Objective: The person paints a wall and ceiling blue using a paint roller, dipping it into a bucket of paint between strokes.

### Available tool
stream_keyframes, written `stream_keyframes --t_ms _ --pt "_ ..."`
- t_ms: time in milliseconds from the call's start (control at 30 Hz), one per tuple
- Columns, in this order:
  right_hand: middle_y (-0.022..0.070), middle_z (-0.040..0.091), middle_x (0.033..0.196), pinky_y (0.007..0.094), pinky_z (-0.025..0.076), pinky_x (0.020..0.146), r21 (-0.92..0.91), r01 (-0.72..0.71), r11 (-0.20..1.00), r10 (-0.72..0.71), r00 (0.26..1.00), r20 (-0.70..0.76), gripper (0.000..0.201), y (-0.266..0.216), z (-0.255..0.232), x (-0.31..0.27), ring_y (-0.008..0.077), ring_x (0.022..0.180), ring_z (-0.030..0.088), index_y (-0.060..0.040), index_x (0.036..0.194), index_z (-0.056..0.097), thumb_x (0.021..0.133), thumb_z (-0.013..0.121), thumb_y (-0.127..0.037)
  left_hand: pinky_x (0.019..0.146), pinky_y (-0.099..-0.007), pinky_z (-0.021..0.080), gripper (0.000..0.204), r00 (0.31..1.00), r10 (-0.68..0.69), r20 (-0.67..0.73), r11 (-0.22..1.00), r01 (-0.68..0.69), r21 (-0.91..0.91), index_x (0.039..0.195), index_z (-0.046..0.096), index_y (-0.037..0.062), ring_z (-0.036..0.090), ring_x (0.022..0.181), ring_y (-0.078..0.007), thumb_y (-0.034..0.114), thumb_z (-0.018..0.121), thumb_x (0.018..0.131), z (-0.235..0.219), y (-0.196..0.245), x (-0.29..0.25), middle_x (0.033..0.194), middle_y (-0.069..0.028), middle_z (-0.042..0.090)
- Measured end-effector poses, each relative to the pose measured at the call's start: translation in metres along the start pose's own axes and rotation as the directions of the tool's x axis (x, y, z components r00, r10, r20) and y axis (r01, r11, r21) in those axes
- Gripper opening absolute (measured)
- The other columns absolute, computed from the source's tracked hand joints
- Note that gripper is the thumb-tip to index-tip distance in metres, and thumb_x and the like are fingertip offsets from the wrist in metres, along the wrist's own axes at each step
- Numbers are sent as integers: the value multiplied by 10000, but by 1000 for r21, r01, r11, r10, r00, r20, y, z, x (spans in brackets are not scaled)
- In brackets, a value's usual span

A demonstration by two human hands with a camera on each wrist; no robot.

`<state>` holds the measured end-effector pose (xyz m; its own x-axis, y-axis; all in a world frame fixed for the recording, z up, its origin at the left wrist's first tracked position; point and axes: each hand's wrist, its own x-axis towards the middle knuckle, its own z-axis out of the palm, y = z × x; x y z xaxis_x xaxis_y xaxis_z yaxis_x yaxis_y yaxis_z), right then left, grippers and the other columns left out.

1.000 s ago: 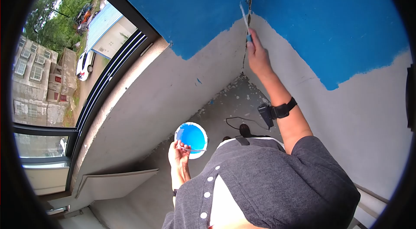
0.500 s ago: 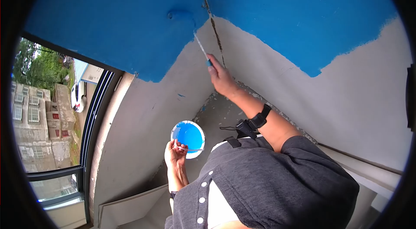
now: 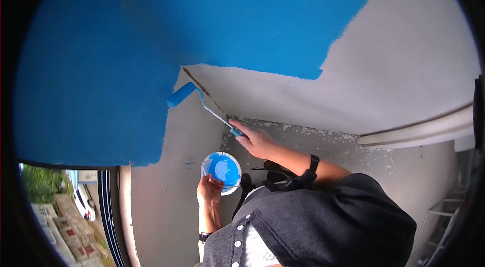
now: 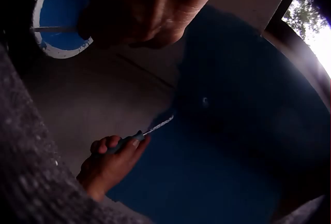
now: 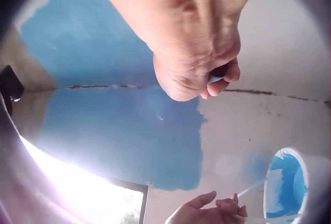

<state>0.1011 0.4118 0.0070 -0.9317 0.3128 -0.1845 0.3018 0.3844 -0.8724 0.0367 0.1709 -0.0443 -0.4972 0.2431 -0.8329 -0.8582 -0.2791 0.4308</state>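
Observation:
My right hand (image 3: 258, 143) grips the blue-grey handle of a paint roller (image 3: 181, 95), whose sleeve is coated in blue. The roller overlaps the lower edge of the blue paint on the left wall, just left of the corner. Below it, my left hand (image 3: 208, 190) holds a white bucket (image 3: 231, 189) by its thin handle, fingers curled at the rim. Blue paint (image 3: 221, 170) lies inside. In the right wrist view the bucket's handle (image 5: 252, 188) runs from the left hand to the rim. The right palm hides most of the roller's grip there.
Blue paint covers the upper part of both walls, with bare grey-white wall (image 3: 399, 39) below. A dark crack (image 3: 197, 81) runs down the corner. A window (image 3: 76, 211) stands at lower left, a pale pipe (image 3: 419, 128) along the right wall, and a metal ladder-like frame (image 3: 442, 221) at lower right.
The roller has come down from high on the left wall to the paint's lower edge. My right hand has lowered towards the bucket. The head view has turned; the left hand keeps the bucket.

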Motion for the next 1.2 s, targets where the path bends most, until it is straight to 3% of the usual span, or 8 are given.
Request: stream_keyframes --t_ms 100,400,500,567,667,800,967,1200 --pt "179 587 753 411 444 547 -80 222 972 -236 894 -380 503 22 3 -43 368 622 568 -194 1294 344 822 515 -176 569 -378 414 96 994 -69 87 995 63 76 715 479 68 460 541 -191 113 475 800 0 0 30 567 -30 446" --pt "176 589 900 362 468 663 -83 -40 996 -48 548 -835 401 -43 -28 -134 349 774 595 -105 1203 409 817 516 -96 475 -311 428 69 946 -280 163 939 236 249 779 438 42 438 506 -167 93 465 817 32 1 42 598 -48 428" --pt "101 544 771 273 439 637 -287 -55 956 -242 402 -883 398 -72 -57 -133 190 666 547 -65 1206 392 816 470 -56 480 -308 432 73 941 -274 200 926 201 320 786 439 35 439 521 -162 95 459 822 32 1 41 623 -53 431" --pt "207 570 953 370 455 727 -267 -52 962 -234 346 -909 403 -91 -68 -134 354 851 578 -69 1188 409 793 484 -42 491 -312 447 76 923 -289 253 920 195 341 816 449 19 455 551 -173 93 458 829 33 -2 41 667 -72 448" --pt "160 573 847 348 456 665 -304 -45 952 -277 302 -912 446 -95 -69 -138 310 735 582 -53 1207 383 775 490 -20 591 -339 484 131 927 -213 308 916 80 393 885 456 -12 540 651 -237 112 442 847 55 -2 -1 784 -141 538" --pt "69 467 660 289 404 539 -244 79 967 -256 336 -906 493 -76 -40 -143 181 540 462 -6 1223 322 769 515 -3 605 -360 491 646 898 -129 422 887 -86 454 1349 89 142 579 655 -249 124 485 839 74 -5 -36 876 -167 561" --pt "100 547 771 275 420 608 62 390 919 -140 469 -872 383 -46 18 -128 175 651 511 25 1146 390 810 548 -69 691 -295 449 321 773 -250 583 792 -183 583 1107 499 79 518 745 -179 296 476 872 81 -27 -55 857 -76 531" --pt "151 584 869 388 438 708 -163 164 973 -230 632 -740 348 -28 55 -141 326 814 558 -8 1052 439 743 581 -86 862 -316 390 383 662 -231 713 824 -257 506 1064 522 59 512 945 -163 391 450 887 100 -56 -88 997 -49 559"
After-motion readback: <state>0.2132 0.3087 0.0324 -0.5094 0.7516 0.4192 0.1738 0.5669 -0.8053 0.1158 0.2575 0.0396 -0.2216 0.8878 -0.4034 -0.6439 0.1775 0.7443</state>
